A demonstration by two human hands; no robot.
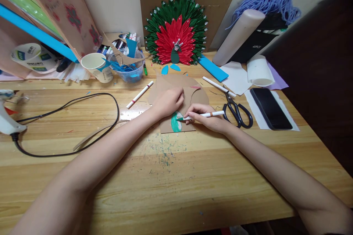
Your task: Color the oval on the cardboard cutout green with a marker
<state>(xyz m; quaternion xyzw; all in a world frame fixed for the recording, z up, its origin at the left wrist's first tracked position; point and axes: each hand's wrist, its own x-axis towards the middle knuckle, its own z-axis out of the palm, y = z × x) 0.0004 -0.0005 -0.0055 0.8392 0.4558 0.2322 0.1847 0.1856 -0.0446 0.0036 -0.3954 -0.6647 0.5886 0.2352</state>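
My right hand (pixel 202 116) is closed around a white marker (pixel 216 114) with a green tip. Its tip touches a small oval paper piece (pixel 175 122), partly coloured green, with white left on its right side. The oval lies on a brown cardboard sheet (pixel 190 126). Curled into a loose fist, my left hand (pixel 172 100) rests on the cardboard just above the oval; whether its fingers hold anything is hidden. Behind my hands stands a peacock-like fan (pixel 179 31) of green and red petals with shiny beads.
Black scissors (pixel 237 112) and a phone (pixel 271 108) lie at right. Two marker parts (pixel 140 94) flank the cardboard. A glue gun (pixel 9 117) trails its black cord (pixel 117 110) at left. A paper cup (pixel 97 67) and plastic tub (pixel 129 71) stand behind.
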